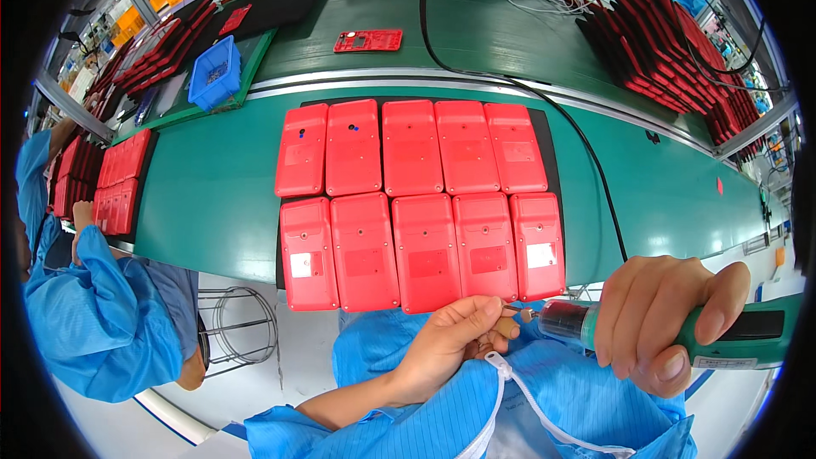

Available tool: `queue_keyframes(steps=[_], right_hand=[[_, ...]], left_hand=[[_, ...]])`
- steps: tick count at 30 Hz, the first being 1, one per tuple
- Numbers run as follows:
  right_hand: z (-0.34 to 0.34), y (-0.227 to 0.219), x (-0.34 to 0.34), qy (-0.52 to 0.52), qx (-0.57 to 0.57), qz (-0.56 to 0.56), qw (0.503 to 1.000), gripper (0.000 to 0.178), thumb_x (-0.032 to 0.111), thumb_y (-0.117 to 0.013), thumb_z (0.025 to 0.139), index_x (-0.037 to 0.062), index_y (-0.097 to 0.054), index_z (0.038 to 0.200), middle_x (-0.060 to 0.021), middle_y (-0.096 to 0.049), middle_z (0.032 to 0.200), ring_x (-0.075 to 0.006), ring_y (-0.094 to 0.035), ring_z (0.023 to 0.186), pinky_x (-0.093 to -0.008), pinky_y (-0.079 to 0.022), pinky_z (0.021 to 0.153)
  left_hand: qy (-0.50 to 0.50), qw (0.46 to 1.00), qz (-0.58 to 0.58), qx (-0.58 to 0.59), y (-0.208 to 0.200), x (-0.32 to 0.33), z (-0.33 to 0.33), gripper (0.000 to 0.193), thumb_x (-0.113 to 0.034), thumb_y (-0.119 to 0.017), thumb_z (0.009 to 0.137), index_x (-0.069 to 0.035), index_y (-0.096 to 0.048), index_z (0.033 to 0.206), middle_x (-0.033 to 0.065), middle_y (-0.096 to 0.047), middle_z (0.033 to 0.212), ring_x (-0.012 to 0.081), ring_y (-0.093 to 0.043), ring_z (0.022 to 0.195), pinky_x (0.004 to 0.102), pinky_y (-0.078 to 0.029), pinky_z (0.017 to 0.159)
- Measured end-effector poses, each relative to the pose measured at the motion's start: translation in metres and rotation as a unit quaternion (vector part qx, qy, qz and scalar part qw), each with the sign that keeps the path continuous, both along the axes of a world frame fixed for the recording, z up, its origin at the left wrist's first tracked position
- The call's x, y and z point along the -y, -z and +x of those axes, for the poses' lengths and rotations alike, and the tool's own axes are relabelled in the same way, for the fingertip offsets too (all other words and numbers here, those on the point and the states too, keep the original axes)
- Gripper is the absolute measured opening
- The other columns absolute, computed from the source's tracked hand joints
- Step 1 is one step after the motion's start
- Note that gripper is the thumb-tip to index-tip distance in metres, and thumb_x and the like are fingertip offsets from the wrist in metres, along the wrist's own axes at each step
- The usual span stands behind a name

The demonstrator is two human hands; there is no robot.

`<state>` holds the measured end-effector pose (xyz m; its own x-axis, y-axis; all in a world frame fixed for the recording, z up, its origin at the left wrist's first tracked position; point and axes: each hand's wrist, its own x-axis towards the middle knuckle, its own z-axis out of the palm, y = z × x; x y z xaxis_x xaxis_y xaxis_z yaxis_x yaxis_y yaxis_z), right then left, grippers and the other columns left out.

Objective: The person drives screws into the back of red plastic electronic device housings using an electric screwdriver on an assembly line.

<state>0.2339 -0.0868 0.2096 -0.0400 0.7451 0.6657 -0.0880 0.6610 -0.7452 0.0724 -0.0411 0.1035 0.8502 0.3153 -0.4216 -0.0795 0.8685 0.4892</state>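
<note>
My right hand (659, 319) is wrapped round a green electric screwdriver (748, 333) with a dark, see-through nose, held level and pointing left. From the nose a thin metal screwdriver bit (525, 314) reaches to my left hand (455, 336), whose thumb and forefinger pinch its tip. Whether a screw is also between those fingers is hidden. Just beyond my hands, two rows of red plastic casings (427, 251) lie back-up on a black tray (551, 149). Two casings of the far row, one of them the second from the left (353, 153), show small dark and blue spots.
A black cable (586, 140) crosses the green bench (212, 204) at the right. At the back left sits a blue bin (215, 72) of small parts. Stacked red casings (663, 51) stand back right; a single red part (367, 41) lies beyond the rail. A co-worker (102, 306) sits left.
</note>
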Motion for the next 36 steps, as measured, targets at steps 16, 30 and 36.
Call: queue_keyframes(steps=[16, 30, 36], right_hand=[[0.009, 0.013, -0.004, 0.031, -0.049, 0.030, 0.998, 0.024, 0.009, -0.056, 0.082, 0.0100, -0.035, 0.094, 0.0004, -0.046, 0.047, -0.0092, -0.046, 0.033, -0.0218, -0.040, 0.031], [0.005, 0.038, -0.020, 0.055, -0.012, 0.026, 0.998, 0.038, -0.016, -0.059, 0.056, 0.0010, -0.047, 0.088, -0.0078, -0.052, 0.055, -0.0206, -0.050, 0.043, -0.0303, -0.043, 0.041], [0.005, 0.038, -0.021, 0.051, 0.015, 0.013, 0.999, 0.036, -0.016, -0.060, 0.056, 0.0007, -0.048, 0.085, -0.0082, -0.052, 0.056, -0.0214, -0.052, 0.045, -0.0296, -0.042, 0.041]], left_hand=[[0.014, 0.994, -0.077, 0.071, 0.002, 0.002, -0.004, 0.034, -0.024, -0.039, 0.091, 0.002, -0.046, 0.113, 0.0121, -0.057, 0.097, 0.0136, -0.052, 0.083, 0.0223, -0.042, 0.074], [0.031, 0.998, -0.019, 0.045, 0.024, 0.007, -0.022, 0.025, -0.026, -0.048, 0.087, -0.002, -0.051, 0.093, 0.0146, -0.060, 0.089, 0.0149, -0.056, 0.079, 0.0239, -0.045, 0.072], [0.012, 1.000, -0.011, 0.019, 0.028, 0.008, -0.025, 0.027, -0.025, -0.049, 0.088, 0.001, -0.055, 0.094, 0.0054, -0.059, 0.079, 0.0081, -0.054, 0.069, 0.0196, -0.045, 0.064]])
